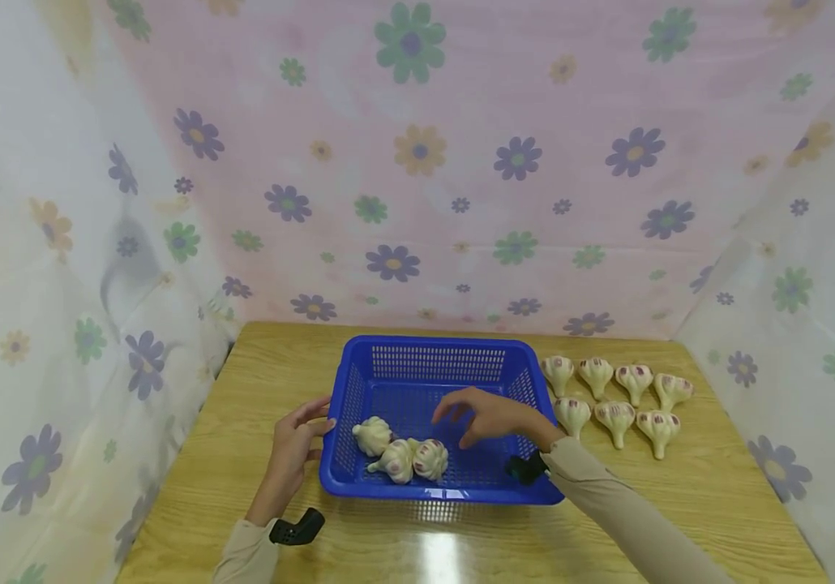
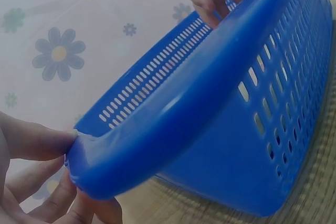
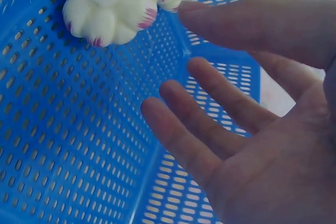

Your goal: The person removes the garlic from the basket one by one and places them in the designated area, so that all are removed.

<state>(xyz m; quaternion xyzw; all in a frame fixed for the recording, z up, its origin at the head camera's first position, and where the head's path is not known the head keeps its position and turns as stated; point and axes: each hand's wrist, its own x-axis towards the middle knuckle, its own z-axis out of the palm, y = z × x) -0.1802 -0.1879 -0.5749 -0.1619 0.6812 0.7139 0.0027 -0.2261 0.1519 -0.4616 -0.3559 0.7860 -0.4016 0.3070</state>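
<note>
A blue plastic basket [image 1: 439, 493] with slotted walls stands on the table. My left hand [image 1: 295, 448] pinches its left rim, thumb on top and fingers beneath, as the left wrist view shows. Inside, toward the left, lie three garlic bulbs [image 1: 430, 460], white with purple patches. My right hand [image 1: 489, 415] hovers inside the basket, to the right of the bulbs, fingers spread and nothing between them. In the right wrist view a garlic bulb [image 3: 110, 9] with dry roots lies beyond the fingertips.
Right of the basket, several garlic bulbs [image 1: 614, 418] lie in two rows on the wooden table [image 1: 279, 357], close to the basket's right wall. A flowered cloth [image 1: 417, 203] hangs behind the table and on both sides.
</note>
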